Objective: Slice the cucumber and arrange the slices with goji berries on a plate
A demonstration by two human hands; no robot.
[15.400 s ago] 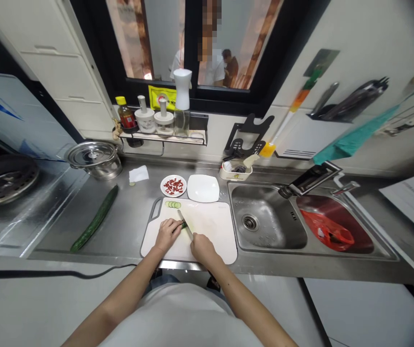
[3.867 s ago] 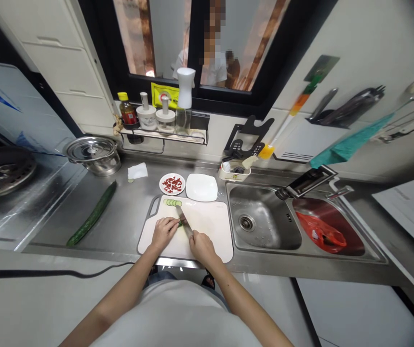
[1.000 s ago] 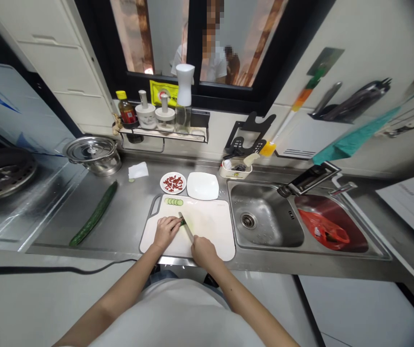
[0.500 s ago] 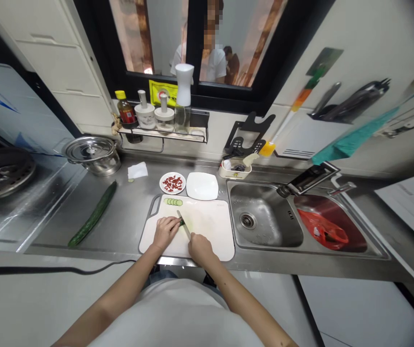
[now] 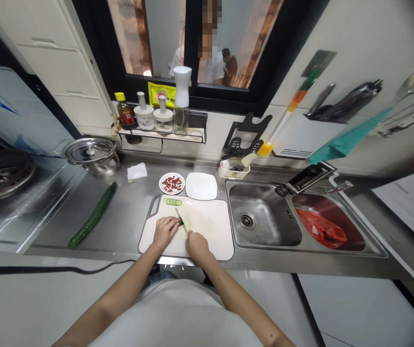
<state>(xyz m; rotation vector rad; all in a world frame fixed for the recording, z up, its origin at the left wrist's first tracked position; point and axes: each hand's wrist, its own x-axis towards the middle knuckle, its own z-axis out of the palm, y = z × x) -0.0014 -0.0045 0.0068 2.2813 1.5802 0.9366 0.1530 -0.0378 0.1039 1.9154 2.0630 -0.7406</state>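
On the white cutting board, my left hand is closed around a piece of cucumber, most of which its fingers hide. My right hand grips the handle of a knife, whose blade lies beside the cucumber piece and points up and to the left. A row of several cucumber slices rests near the board's upper left corner. Behind the board are a small plate of chopped red pieces and a bare white plate. A whole cucumber lies on the counter at the left.
Right of the board is a steel sink, with a red bag in its second basin. A lidded pot and a white paper stand and lie at the back left. Bottles fill a wall rack.
My right hand and the knife have shifted slightly left. My left hand stays on the cucumber piece. The whole view has moved a little.
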